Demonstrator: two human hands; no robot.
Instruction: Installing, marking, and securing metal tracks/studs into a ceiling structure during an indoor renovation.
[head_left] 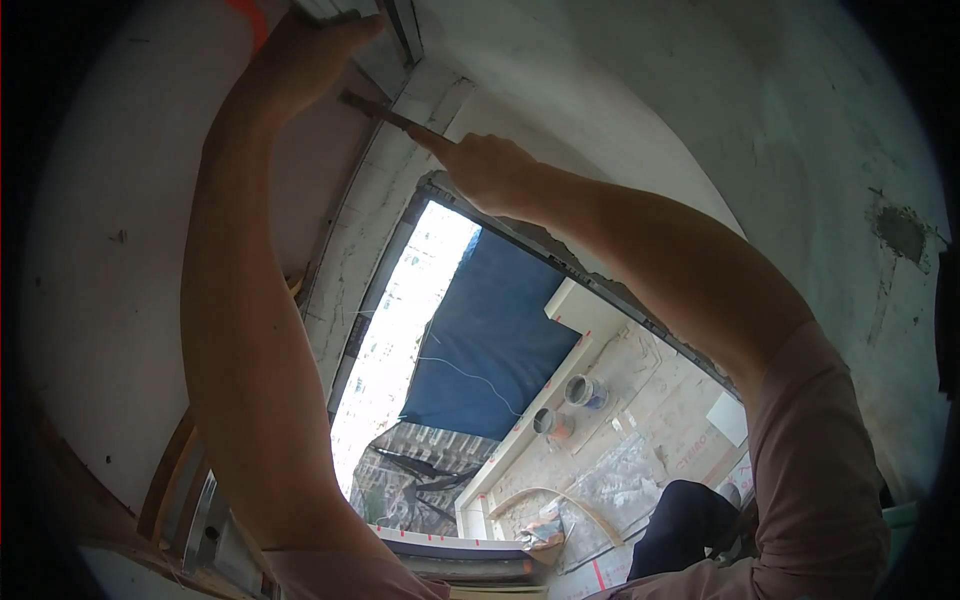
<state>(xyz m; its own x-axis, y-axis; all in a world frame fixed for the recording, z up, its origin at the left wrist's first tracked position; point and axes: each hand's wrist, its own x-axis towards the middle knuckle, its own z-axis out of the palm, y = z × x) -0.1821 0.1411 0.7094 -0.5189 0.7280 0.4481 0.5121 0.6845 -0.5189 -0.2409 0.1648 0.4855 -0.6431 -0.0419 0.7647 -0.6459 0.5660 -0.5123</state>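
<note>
My left hand (322,45) is raised at the top of the view, its fingers closed on a pale strip or panel (325,12) against the frame in the upper corner; its outer end is cut off by the image edge. My right hand (485,170) is lower and to the right, wrapped round a thin, worn flat tool (375,107), with the index finger along it. The tool's tip points up-left at the narrow recess below my left hand, beside a rough pale edge (380,160).
Below lie an opening with a dark frame (354,330), a blue sheet (490,340), two buckets (585,393) on a board-covered floor (645,450) and a bent strip (560,500). A patched wall (840,120) curves along the right. Wooden pieces (165,480) stand at the lower left.
</note>
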